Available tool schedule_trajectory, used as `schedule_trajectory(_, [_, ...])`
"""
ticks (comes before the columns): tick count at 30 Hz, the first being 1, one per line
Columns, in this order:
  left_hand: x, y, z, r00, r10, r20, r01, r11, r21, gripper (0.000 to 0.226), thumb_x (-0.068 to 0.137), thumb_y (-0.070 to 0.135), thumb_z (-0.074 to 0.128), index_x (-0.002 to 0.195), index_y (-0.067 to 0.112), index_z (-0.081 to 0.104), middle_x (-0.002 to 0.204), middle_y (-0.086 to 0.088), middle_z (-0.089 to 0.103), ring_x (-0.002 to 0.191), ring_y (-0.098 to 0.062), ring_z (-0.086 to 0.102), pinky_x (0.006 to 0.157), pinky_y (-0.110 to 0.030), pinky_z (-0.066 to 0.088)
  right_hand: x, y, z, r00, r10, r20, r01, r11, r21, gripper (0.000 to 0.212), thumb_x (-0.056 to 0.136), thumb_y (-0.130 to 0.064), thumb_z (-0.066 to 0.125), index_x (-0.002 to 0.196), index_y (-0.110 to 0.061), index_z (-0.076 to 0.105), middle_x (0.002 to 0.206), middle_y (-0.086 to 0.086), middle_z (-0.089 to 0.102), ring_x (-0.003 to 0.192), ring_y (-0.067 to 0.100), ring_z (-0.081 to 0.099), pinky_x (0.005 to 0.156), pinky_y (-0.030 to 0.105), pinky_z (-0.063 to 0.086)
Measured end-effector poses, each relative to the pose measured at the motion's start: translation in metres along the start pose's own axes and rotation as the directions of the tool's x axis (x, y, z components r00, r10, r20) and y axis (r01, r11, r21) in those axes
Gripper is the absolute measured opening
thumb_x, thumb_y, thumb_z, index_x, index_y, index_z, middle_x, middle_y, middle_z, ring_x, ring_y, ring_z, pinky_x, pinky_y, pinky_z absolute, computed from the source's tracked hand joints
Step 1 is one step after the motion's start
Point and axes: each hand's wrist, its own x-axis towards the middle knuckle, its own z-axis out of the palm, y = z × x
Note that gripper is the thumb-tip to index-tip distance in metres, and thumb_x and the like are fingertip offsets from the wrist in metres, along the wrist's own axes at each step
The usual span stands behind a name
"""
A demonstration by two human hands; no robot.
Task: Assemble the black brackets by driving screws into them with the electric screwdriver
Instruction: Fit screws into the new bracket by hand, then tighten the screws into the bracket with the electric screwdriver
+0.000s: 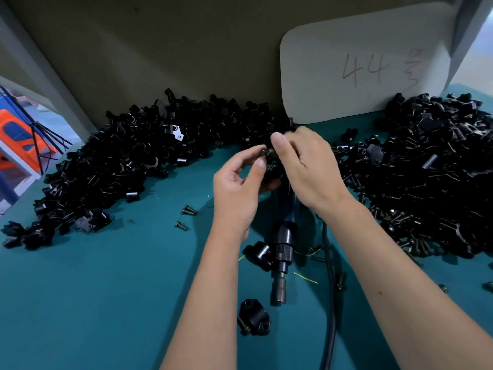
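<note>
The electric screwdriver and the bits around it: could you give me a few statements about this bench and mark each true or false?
1. The electric screwdriver lies on the green table, in neither hand. True.
2. Both hands work at a small part together. True: left hand and right hand meet over it.
3. The white card reads 17. False: it reads 44.
4. Only one heap of black brackets is present. False: the left heap and the right heap flank the hands.
</note>
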Motion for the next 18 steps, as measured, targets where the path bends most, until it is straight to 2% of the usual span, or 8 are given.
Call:
schedule_trajectory(2, [0.0, 0.003, 0.0, 0.998, -0.053, -0.039, 0.048, 0.992, -0.116, 0.022, 0.102, 0.014, 0.059, 0.118, 0.015, 0.074, 0.122, -0.017, 0.07, 0.1, -0.023, 0.071, 0.082, -0.039, 0.061, 0.001, 0.003, -0.002, 0.997, -0.01, 0.081, 0.01, 1.0, -0.01, 0.039, 0.103, -0.06, 0.04, 0.086, -0.027, 0.052, 0.089, -0.004, 0.053, 0.084, 0.011, 0.05, 0.071, 0.027, 0.038])
schedule_trajectory(4, [-0.001, 0.006, -0.001, 0.994, -0.099, -0.041, 0.088, 0.974, -0.208, 0.022, 0.105, 0.012, 0.056, 0.116, 0.017, 0.074, 0.12, -0.011, 0.073, 0.102, -0.017, 0.07, 0.079, -0.029, 0.058, 0.001, 0.005, -0.003, 0.981, -0.062, 0.182, 0.067, 0.998, -0.02, 0.036, 0.106, -0.053, 0.044, 0.089, -0.024, 0.056, 0.089, -0.003, 0.055, 0.084, 0.011, 0.052, 0.071, 0.03, 0.038])
schedule_trajectory(6, [-0.002, 0.006, 0.0, 0.991, -0.132, -0.027, 0.119, 0.951, -0.286, 0.023, 0.107, 0.011, 0.052, 0.116, 0.016, 0.073, 0.112, -0.007, 0.075, 0.101, -0.017, 0.07, 0.078, -0.026, 0.057, 0.0, 0.006, -0.003, 0.968, -0.105, 0.227, 0.107, 0.994, 0.005, 0.035, 0.107, -0.043, 0.05, 0.085, -0.018, 0.058, 0.083, -0.002, 0.053, 0.078, 0.012, 0.051, 0.069, 0.03, 0.036])
schedule_trajectory(10, [-0.002, 0.008, 0.002, 0.982, -0.18, -0.054, 0.148, 0.919, -0.366, 0.024, 0.107, 0.013, 0.047, 0.118, 0.009, 0.068, 0.104, -0.006, 0.073, 0.089, -0.013, 0.069, 0.075, -0.028, 0.057, -0.002, -0.003, 0.004, 0.958, -0.13, 0.256, 0.148, 0.988, -0.051, 0.031, 0.101, -0.044, 0.061, 0.087, -0.017, 0.053, 0.084, -0.004, 0.052, 0.076, 0.012, 0.049, 0.066, 0.028, 0.037])
schedule_trajectory(12, [-0.002, 0.008, 0.002, 0.978, -0.193, -0.079, 0.158, 0.931, -0.329, 0.02, 0.1, 0.024, 0.052, 0.11, 0.014, 0.066, 0.099, -0.007, 0.066, 0.081, -0.013, 0.062, 0.07, -0.027, 0.053, -0.003, -0.008, 0.007, 0.96, -0.133, 0.246, 0.149, 0.988, -0.044, 0.029, 0.099, -0.04, 0.064, 0.087, -0.017, 0.052, 0.084, -0.004, 0.051, 0.075, 0.013, 0.049, 0.066, 0.03, 0.038])
schedule_trajectory(15, [-0.003, 0.004, 0.0, 0.983, -0.175, -0.054, 0.166, 0.976, -0.139, 0.025, 0.096, 0.045, 0.059, 0.094, 0.02, 0.056, 0.076, -0.001, 0.057, 0.068, -0.013, 0.052, 0.061, -0.027, 0.048, -0.003, -0.014, 0.007, 0.953, -0.15, 0.264, 0.172, 0.983, -0.06, 0.024, 0.098, -0.035, 0.064, 0.089, -0.017, 0.051, 0.086, -0.005, 0.05, 0.075, 0.013, 0.048, 0.068, 0.033, 0.043])
schedule_trajectory(18, [-0.004, 0.003, 0.0, 0.98, -0.194, -0.038, 0.193, 0.98, -0.037, 0.024, 0.099, 0.043, 0.058, 0.093, 0.019, 0.057, 0.073, 0.006, 0.06, 0.066, -0.009, 0.057, 0.058, -0.023, 0.049, 0.002, -0.017, 0.0, 0.922, -0.137, 0.363, 0.194, 0.973, -0.124, 0.021, 0.095, -0.034, 0.068, 0.098, -0.015, 0.059, 0.093, 0.0, 0.056, 0.085, 0.018, 0.053, 0.078, 0.039, 0.049])
